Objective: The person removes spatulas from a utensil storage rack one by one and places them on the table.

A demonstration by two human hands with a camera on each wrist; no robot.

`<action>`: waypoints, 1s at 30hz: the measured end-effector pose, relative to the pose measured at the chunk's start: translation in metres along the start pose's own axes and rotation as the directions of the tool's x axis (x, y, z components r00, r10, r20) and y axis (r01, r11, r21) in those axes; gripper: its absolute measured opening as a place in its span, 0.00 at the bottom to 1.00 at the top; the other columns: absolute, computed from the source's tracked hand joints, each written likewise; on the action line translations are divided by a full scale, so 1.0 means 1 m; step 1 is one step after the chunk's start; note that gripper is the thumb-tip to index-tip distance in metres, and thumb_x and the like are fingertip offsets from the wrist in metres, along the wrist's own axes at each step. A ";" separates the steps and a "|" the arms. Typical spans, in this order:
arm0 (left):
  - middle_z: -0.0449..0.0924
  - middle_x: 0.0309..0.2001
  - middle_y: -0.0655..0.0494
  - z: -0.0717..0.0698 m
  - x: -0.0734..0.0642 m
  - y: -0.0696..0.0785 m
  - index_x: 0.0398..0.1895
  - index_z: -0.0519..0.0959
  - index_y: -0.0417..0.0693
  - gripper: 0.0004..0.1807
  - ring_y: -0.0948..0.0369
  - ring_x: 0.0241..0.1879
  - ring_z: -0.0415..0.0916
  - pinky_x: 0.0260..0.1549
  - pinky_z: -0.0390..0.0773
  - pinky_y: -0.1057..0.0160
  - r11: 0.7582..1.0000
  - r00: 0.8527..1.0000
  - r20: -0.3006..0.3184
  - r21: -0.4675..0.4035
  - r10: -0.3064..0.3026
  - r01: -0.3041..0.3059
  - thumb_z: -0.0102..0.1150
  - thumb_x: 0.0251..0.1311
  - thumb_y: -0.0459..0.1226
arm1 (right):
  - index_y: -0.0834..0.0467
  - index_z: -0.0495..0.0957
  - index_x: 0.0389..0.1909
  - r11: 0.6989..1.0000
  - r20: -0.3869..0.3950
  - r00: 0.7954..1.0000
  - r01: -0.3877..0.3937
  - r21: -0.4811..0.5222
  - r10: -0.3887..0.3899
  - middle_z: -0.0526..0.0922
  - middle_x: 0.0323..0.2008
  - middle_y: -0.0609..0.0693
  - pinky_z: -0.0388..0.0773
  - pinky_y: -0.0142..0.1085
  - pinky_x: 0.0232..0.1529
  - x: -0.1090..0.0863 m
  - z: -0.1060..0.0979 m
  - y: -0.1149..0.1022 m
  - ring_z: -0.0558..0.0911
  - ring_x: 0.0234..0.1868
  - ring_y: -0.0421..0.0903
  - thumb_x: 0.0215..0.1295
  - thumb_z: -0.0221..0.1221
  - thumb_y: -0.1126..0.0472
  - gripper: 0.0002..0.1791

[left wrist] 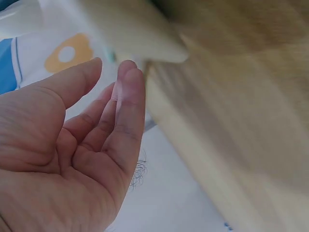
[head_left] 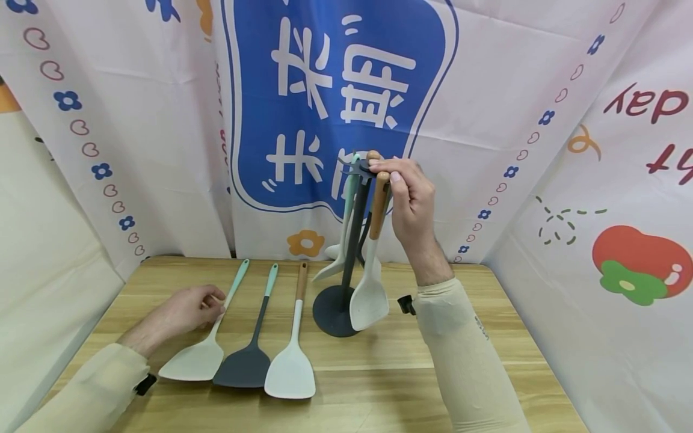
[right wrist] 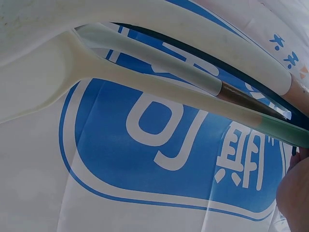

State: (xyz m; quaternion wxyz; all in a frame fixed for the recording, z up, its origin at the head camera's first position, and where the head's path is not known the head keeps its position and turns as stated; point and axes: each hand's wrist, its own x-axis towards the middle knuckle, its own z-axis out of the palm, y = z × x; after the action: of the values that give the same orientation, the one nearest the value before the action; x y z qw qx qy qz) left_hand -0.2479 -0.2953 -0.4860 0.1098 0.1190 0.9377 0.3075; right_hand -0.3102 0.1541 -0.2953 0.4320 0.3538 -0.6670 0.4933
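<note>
My left hand (head_left: 189,310) is loosely bent, its fingertips right at the neck of a cream turner with a mint handle (head_left: 192,361). In the left wrist view the thumb and fingers (left wrist: 129,96) are apart with nothing between them. Beside that turner lie a dark grey one with a mint handle (head_left: 243,365) and a white one with a wooden handle (head_left: 290,370). At the black utensil stand (head_left: 332,319), my right hand (head_left: 414,198) grips the top, thumb beside the wooden handle end of a hanging white spoon (head_left: 370,304).
Other utensils hang on the stand, including a pale one with a mint handle (head_left: 340,263); the right wrist view shows a cream utensil (right wrist: 159,89) close up. The wooden table (head_left: 406,397) ends at printed cloth walls (head_left: 178,150) behind and at both sides.
</note>
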 end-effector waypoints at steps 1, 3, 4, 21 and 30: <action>0.93 0.50 0.43 -0.001 0.000 0.004 0.68 0.83 0.30 0.20 0.55 0.44 0.89 0.39 0.88 0.58 1.000 1.000 -0.007 0.010 0.006 -0.006 0.65 0.85 0.37 | 0.71 0.91 0.50 1.000 0.000 1.000 0.000 0.000 0.000 0.94 0.49 0.72 0.79 0.57 0.86 0.000 0.000 0.000 0.89 0.61 0.43 0.86 0.49 0.64 0.22; 0.93 0.52 0.43 -0.004 0.001 0.012 0.68 0.84 0.32 0.20 0.53 0.48 0.90 0.43 0.90 0.54 0.999 0.999 -0.024 0.032 0.023 -0.022 0.64 0.86 0.39 | 0.71 0.91 0.50 1.000 -0.002 1.000 0.001 -0.001 -0.001 0.94 0.49 0.72 0.79 0.58 0.86 0.000 -0.001 0.000 0.89 0.61 0.44 0.86 0.49 0.64 0.22; 0.93 0.52 0.43 -0.005 0.001 0.016 0.67 0.85 0.33 0.19 0.52 0.49 0.91 0.45 0.91 0.52 0.999 0.999 -0.034 0.041 0.037 -0.036 0.64 0.87 0.40 | 0.71 0.91 0.50 1.000 -0.002 1.000 0.000 -0.002 0.000 0.94 0.49 0.72 0.79 0.58 0.86 0.000 -0.001 0.000 0.89 0.61 0.44 0.86 0.49 0.64 0.22; 0.96 0.54 0.49 -0.011 0.006 0.091 0.64 0.90 0.43 0.17 0.49 0.54 0.93 0.53 0.95 0.41 0.983 0.973 -0.155 0.086 0.173 -0.161 0.64 0.89 0.45 | 0.71 0.91 0.50 1.000 0.002 1.000 -0.004 0.007 0.004 0.94 0.49 0.72 0.79 0.58 0.87 0.000 0.001 -0.002 0.89 0.62 0.43 0.86 0.49 0.63 0.22; 0.97 0.54 0.48 -0.009 0.020 0.117 0.64 0.90 0.42 0.16 0.49 0.55 0.94 0.58 0.95 0.39 0.975 0.957 -0.192 0.068 0.219 -0.210 0.64 0.90 0.43 | 0.72 0.91 0.50 1.000 -0.006 1.000 -0.006 0.014 0.006 0.93 0.50 0.73 0.78 0.63 0.86 0.000 0.001 -0.001 0.89 0.62 0.42 0.86 0.49 0.64 0.22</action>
State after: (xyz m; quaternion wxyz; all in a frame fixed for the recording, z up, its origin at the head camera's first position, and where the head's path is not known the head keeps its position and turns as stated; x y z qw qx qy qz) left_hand -0.2513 -0.2023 -0.4112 -0.0211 0.1912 0.9325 0.3057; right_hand -0.3096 0.1528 -0.2956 0.4301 0.3534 -0.6633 0.5002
